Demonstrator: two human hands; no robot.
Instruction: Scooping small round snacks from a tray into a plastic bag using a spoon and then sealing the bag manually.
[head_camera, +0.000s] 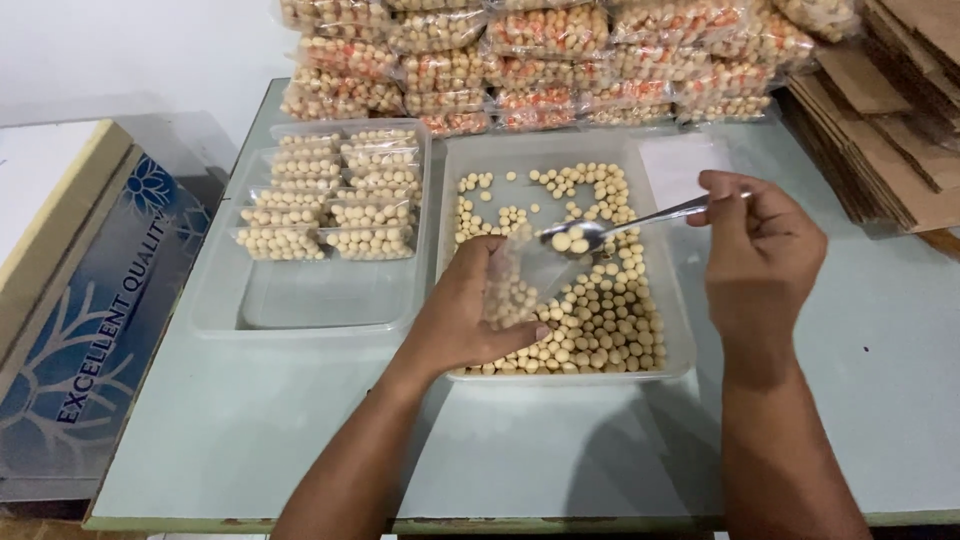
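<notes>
Biggest thing here is the pale green table (300, 440), with sealed packs of the little balls (540, 60) stacked along its far edge and flattened cardboard (890, 140) at the far right corner. Two clear trays sit mid-table: the left tray (300, 300) has filled small bags (340, 190) lined up in its far half, and the right tray (672, 340) holds the loose cream balls (600, 320). Over that right tray, the left hand (465, 320) curls around a small clear bag (520, 280), thumb and fingers pinching it with the mouth gaping toward the spoon. The right hand (760, 250) pinches the spoon (620, 228) handle in bunched fingertips, bowl loaded with a few balls right at the bag's mouth. Tip, I'd say: keep the mouth wide and tilt slowly over the tray so strays land back in.
</notes>
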